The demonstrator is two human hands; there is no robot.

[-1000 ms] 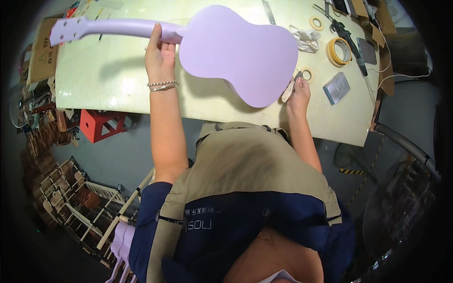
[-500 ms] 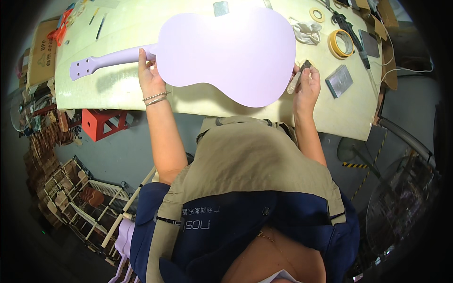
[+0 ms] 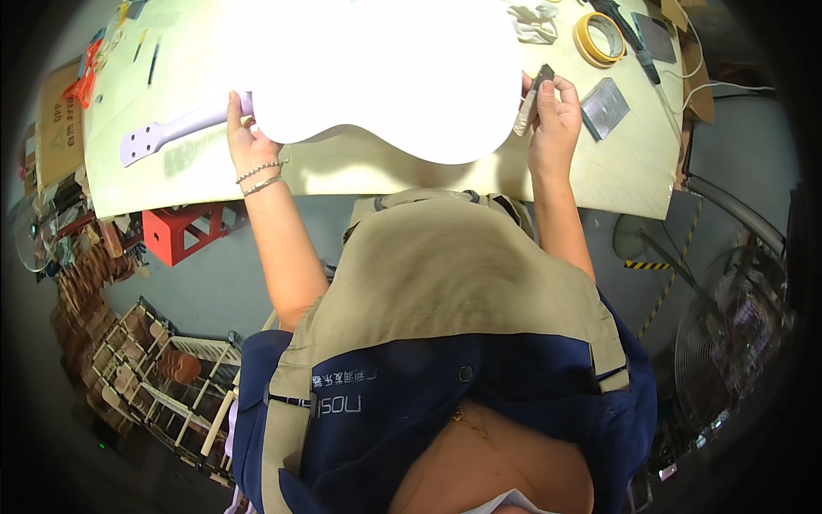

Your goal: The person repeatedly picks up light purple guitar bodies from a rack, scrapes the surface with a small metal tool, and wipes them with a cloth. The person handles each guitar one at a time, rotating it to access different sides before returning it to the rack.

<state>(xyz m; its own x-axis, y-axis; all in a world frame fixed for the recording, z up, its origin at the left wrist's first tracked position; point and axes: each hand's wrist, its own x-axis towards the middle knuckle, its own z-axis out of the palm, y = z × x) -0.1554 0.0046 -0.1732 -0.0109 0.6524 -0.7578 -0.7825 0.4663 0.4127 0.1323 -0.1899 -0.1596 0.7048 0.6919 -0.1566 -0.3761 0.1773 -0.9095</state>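
Observation:
A lilac ukulele (image 3: 385,77) is back-up over the pale worktable (image 3: 334,180), its body glaring almost white, its headstock at the left. My left hand (image 3: 253,141) grips the neck beside the body, fingertips partly hidden. In my right hand (image 3: 555,116), beside the body's right end, is a narrow dark-and-pale piece (image 3: 528,111), perhaps a small sanding block. Right of that hand lies a grey rectangular block (image 3: 605,111). Yellow tape rolls (image 3: 585,38) and a crumpled white cloth (image 3: 535,24) are at the back right.
A long black tool (image 3: 638,47) and white cables line the right side. Cardboard (image 3: 56,146) stands at the left edge, near a red plastic stool (image 3: 158,236) below the table. A rack (image 3: 154,377) is at lower left, a standing fan (image 3: 719,343) at right.
The ukulele's headstock has swung toward me and its body now glares white. My left hand has shifted left; my right hand has risen, tilting the small piece more into view.

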